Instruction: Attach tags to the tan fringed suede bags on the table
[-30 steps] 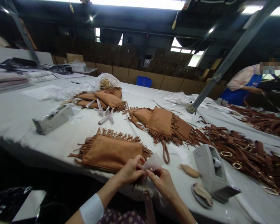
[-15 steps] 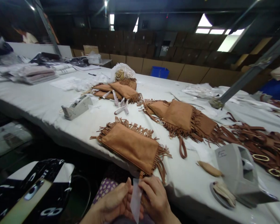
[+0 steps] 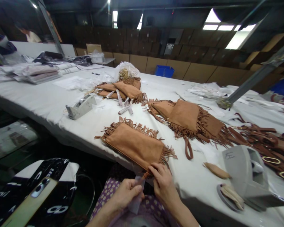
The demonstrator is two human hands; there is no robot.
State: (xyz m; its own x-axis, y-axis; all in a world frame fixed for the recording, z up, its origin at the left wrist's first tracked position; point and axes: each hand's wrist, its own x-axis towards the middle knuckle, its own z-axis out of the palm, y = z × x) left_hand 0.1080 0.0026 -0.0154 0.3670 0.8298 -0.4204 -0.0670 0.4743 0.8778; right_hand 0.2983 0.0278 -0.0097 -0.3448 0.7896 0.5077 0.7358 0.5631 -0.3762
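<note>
A tan fringed pouch (image 3: 135,144) lies at the table's front edge, its near corner toward me. My left hand (image 3: 127,193) is closed around the pouch's short brown strap, pinching it together with a translucent white wrapping strip (image 3: 135,205) that hangs below the fingers. My right hand (image 3: 162,180) grips the pouch's near right corner, beside the strap's end. Part of the strap is hidden by the left fingers and the strip.
More fringed pouches (image 3: 183,115) lie at mid-table, others (image 3: 130,90) farther back beside wrapped strips. A small tape dispenser (image 3: 81,106) stands left, a larger one (image 3: 247,175) right. Brown straps with gold rings (image 3: 262,146) heap at the right. A metal post (image 3: 253,78) rises there.
The left hand has gone from half-open under the strip to closed around strap and strip. The right hand has moved off the strip, up and right onto the pouch corner.
</note>
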